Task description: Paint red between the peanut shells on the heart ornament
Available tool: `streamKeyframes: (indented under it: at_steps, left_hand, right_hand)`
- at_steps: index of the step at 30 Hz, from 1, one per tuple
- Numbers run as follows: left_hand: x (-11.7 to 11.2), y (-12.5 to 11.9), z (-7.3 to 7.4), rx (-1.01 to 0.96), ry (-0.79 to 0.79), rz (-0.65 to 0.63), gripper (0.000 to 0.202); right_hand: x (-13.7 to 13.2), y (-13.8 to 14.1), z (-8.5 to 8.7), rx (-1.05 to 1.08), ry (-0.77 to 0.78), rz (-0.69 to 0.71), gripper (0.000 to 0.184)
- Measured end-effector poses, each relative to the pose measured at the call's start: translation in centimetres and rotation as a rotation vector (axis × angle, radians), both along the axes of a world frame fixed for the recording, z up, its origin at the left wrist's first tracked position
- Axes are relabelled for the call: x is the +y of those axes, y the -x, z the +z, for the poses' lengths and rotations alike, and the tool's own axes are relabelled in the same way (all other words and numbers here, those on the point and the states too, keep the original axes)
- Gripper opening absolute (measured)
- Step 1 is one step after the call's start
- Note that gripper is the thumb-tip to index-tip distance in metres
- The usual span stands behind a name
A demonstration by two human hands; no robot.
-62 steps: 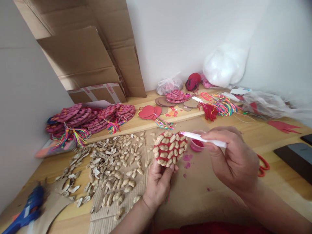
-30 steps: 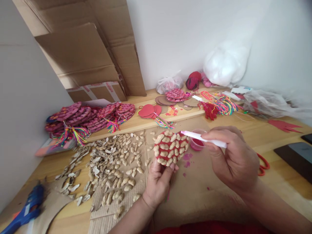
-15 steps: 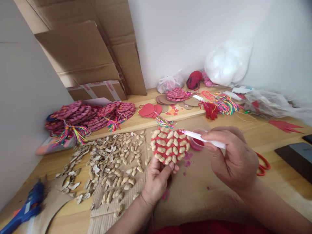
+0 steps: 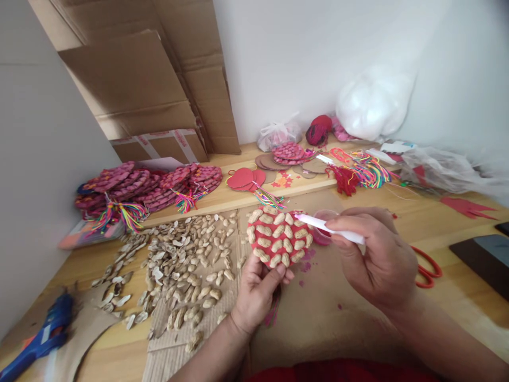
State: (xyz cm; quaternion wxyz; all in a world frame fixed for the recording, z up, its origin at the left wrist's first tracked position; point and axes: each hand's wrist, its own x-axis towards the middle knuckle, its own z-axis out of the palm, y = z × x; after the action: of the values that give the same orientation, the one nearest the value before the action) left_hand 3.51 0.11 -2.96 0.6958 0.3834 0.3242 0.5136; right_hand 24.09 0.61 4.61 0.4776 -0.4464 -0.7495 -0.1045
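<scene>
My left hand (image 4: 260,289) grips a red heart-shaped card (image 4: 274,240) by its lower point, thumb on the front. Rows of peanut shells (image 4: 278,232) cover its face. In my right hand (image 4: 376,260), pinched between thumb and fingers, is a white pen-shaped stick (image 4: 324,224) with a pink tip. That tip meets the card's upper right edge, close to the shells. Partly hidden behind the stick stands a small clear cup (image 4: 321,239) of magenta paint. Pink strands hang below the card near my left wrist.
Loose peanut shells (image 4: 186,265) spread over cardboard on the left, near a blue glue gun (image 4: 51,331). Finished pink pieces (image 4: 159,185) with tassels are stacked at the back left. Orange-handled scissors (image 4: 428,268) lie right of my right hand. A red tassel bundle (image 4: 342,179) lies behind.
The pink tip has shifted slightly along the card's upper right edge. Both hands keep their holds, and the view has moved a little.
</scene>
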Motion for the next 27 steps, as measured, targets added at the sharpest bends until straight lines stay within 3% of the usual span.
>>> streamKeyframes:
  at_steps: [27]
  left_hand:
    - [0.08, 0.02, 0.03, 0.028, 0.019, 0.016, 0.033]
  right_hand:
    - [0.2, -0.26, 0.02, -0.033, -0.06, -0.037, 0.028]
